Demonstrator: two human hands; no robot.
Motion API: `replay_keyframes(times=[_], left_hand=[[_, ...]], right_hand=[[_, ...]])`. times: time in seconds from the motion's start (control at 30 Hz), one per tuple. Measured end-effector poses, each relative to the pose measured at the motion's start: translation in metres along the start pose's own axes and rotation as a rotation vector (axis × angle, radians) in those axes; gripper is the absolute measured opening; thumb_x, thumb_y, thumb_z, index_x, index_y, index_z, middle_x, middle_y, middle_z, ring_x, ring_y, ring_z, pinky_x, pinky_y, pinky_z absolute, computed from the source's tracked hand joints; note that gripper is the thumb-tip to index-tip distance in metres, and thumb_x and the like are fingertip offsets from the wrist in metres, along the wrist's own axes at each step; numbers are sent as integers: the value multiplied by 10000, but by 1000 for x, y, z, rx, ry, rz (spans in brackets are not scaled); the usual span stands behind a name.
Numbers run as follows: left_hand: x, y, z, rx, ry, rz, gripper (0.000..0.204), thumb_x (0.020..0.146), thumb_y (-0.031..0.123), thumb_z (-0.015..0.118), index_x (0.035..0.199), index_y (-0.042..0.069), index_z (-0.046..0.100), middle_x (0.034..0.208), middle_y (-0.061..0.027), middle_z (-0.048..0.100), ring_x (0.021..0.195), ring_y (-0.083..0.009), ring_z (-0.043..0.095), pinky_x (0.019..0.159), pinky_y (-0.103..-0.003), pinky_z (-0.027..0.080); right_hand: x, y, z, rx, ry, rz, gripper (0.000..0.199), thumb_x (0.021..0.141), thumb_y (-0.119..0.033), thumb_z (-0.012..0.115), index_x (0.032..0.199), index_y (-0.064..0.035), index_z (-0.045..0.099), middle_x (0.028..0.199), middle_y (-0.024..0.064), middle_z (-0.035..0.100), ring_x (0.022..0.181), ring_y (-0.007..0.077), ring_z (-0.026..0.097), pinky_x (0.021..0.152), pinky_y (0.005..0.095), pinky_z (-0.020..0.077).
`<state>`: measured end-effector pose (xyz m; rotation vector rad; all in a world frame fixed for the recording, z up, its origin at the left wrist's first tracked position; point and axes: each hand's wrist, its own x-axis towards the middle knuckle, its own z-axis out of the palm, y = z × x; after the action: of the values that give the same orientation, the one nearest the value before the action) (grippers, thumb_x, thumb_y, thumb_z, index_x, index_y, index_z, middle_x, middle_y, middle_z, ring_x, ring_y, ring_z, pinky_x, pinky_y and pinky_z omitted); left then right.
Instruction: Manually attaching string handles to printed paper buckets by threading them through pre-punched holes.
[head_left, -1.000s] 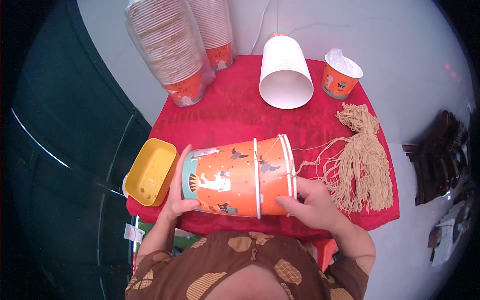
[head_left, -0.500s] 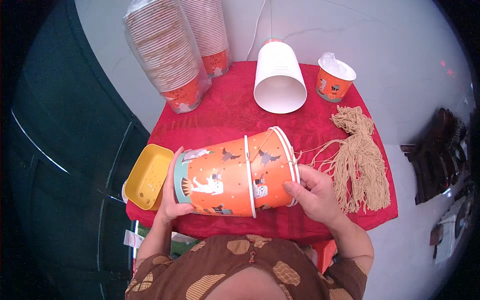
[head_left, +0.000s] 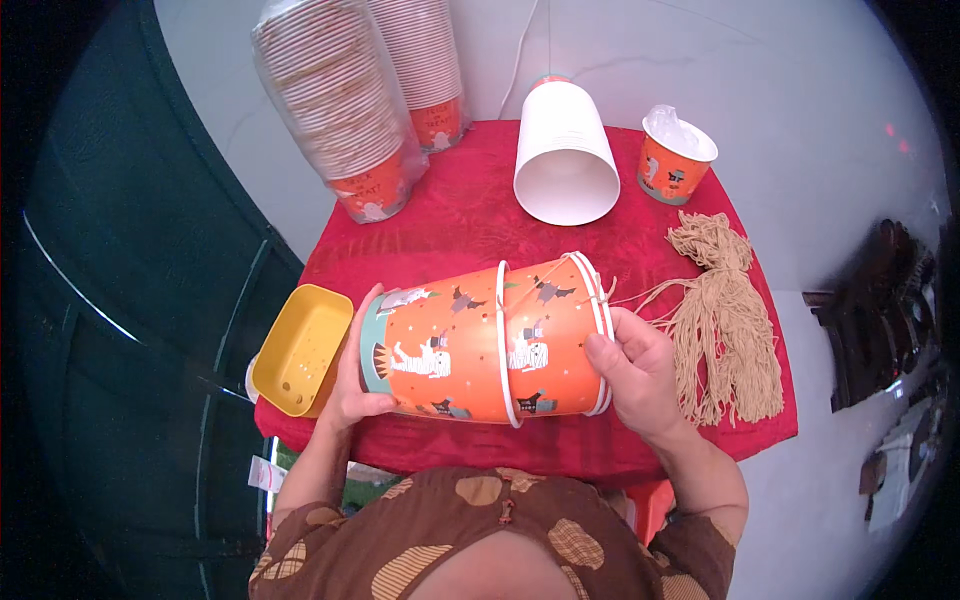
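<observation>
Head view: left hand [head_left: 352, 385] braces the base and right hand [head_left: 632, 370] grips the rim of the nested orange buckets [head_left: 485, 342] (held sideways above the red table [head_left: 470, 225]), exposing the string [head_left: 728, 320].

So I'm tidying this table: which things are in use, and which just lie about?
In use: left hand, right hand, orange tubs, string on them.
Lying about: tassel bundle, yellow tray, white tub, small cup, wrapped cup stacks.
</observation>
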<state>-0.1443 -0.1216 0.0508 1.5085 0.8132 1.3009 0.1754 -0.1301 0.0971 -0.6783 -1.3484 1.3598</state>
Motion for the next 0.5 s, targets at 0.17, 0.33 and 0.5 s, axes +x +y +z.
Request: replay_keyframes(times=[0.17,0.33,0.5], left_hand=[[-3,-13,0,64,126,-61,1177,648,527,847,1495,15,209,1437,-128,397,1344,-244,399,1125,-387,306],[-7,-25,3,20,129,45,372,859,130,710,1155,31,509,1306,-86,492,1227,-192,488,1062,-363,376],[-5,-21,1,85,193,90,125,877,13,633,971,33,553,1203,-82,560,1077,-145,538,941,-308,434]], right_hand=[[9,7,8,81,203,-22,250,1010,-128,492,1150,71,544,1063,99,650,930,100,614,832,266,503],[20,10,13,202,262,-94,263,1016,-148,482,1181,56,501,1117,114,627,980,117,605,875,286,501],[24,13,11,244,262,-31,271,1013,-175,496,1147,57,532,1089,110,641,962,129,625,865,289,513]])
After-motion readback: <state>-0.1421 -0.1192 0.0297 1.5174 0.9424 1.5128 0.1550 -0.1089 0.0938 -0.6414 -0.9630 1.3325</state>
